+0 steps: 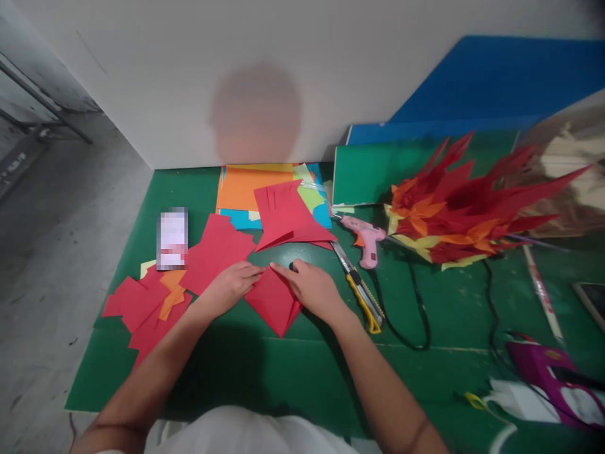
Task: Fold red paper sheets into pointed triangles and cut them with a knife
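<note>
A folded red paper piece [273, 302] lies on the green mat [302, 372] in front of me. My left hand [231, 285] rests on its left top edge, fingers flat and pointing right. My right hand [312, 287] presses its right top edge, fingers flat and pointing left. The fingertips of both hands nearly meet at the fold's top corner. Neither hand lifts the paper off the mat.
Loose red and orange paper squares [142, 302] lie at the left, beside a phone [172, 238]. A coloured paper stack [265, 189] sits behind. A yellow utility knife [362, 291], pink glue gun [366, 239] with black cord, and spiky red-orange paper flower [454, 208] lie right.
</note>
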Demonstrator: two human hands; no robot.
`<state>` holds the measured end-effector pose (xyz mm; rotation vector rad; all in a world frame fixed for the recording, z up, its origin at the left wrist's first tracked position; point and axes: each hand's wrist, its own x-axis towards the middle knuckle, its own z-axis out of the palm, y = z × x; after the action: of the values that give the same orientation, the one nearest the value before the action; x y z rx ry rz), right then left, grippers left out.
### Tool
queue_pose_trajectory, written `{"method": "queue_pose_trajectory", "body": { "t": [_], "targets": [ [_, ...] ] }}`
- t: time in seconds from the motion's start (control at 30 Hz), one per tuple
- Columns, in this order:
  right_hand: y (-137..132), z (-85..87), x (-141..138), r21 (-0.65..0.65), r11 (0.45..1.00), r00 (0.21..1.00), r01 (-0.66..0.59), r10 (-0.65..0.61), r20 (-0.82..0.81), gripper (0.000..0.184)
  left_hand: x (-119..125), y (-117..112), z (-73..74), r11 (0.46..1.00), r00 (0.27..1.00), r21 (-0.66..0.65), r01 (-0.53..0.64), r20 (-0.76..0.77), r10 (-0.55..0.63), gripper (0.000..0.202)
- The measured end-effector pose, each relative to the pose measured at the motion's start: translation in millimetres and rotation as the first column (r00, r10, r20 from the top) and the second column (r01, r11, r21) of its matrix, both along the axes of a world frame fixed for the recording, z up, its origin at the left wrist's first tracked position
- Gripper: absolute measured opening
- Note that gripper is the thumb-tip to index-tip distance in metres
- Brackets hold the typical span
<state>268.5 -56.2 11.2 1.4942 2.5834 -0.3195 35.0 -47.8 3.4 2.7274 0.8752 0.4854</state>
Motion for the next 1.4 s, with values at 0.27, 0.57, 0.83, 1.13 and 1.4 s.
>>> {"method": "queue_pose_trajectory", "body": {
  "t": [0.27, 0.57, 0.83, 1.13, 1.4],
  "targets": [
    [-1, -1.7, 1, 0.001, 1.0, 1.0, -0.001, 0.001, -0.019, 0.049, 2, 14, 11.2, 0.988, 0.959, 0.024, 0.155, -0.244, -0.145, 0.024],
    [0, 0.4, 0, 0.006, 1.0, 1.0, -0.004, 0.004, 0.003, 0.051, 9, 14, 18.5, 0.988, 0.931, 0.031, 0.154, -0.339, -0.134, 0.023],
    [-3, -4.5, 1, 0.042, 0.997, 0.987, 0.066, -0.059, -0.148, 0.046, 8, 15, 19.1, 0.989, 0.945, -0.01, 0.149, -0.294, -0.145, 0.021],
    [-3, -3.6, 0, 0.028, 0.994, 0.966, 0.11, -0.1, -0.237, 0.038, 16, 19, 22.1, 0.982, 0.933, 0.014, 0.188, -0.314, -0.174, 0.018],
    [-2, -3.1, 1, 0.018, 0.996, 0.976, 0.088, -0.083, -0.204, 0.037, 8, 14, 16.1, 0.978, 0.933, 0.054, 0.203, -0.314, -0.176, 0.016]
  ]
}}
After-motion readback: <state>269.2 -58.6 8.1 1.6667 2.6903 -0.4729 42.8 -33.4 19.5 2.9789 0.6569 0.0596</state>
